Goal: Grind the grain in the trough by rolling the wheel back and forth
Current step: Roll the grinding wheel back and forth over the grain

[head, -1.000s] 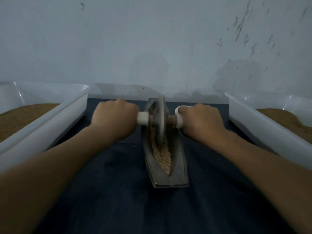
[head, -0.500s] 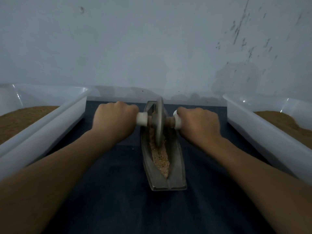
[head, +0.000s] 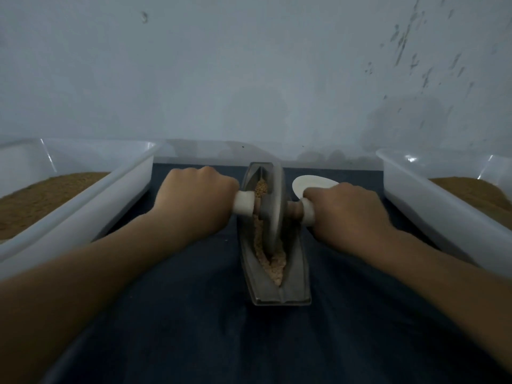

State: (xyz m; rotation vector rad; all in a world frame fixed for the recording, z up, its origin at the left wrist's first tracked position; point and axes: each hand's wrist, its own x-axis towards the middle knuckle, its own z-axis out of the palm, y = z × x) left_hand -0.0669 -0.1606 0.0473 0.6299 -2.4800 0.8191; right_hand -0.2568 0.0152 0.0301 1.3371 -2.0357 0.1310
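Two fists are on the tool. Your left hand (head: 194, 202) is curled tight round the left handle (head: 243, 203), and your right hand (head: 343, 214) is wrapped the same way round the right handle (head: 308, 216). Both have knuckles up, and only the inner white end of each grip shows. A short brown axle (head: 294, 209) runs between the handles through the hub of the wheel (head: 273, 209).

The grey metal wheel stands upright on its edge in the groove of the trough (head: 295, 275), over the far half of it. The trough is a long, boat-shaped metal piece lying lengthwise away from you on the dark cloth (head: 194, 314), between your forearms. Grain (head: 273, 263) lies along the groove. It is pale and fine at the near end in front of the wheel, and darker and coarser beside the wheel's left face toward the far end.

A small white dish (head: 307, 182) sits on the cloth just past your right knuckles, partly hidden by them. The left tub (head: 83, 217) and the right tub (head: 415, 203), both white plastic, flank the cloth, and each holds brown meal (head: 41, 195). A pale, scuffed wall (head: 249, 79) rises behind everything
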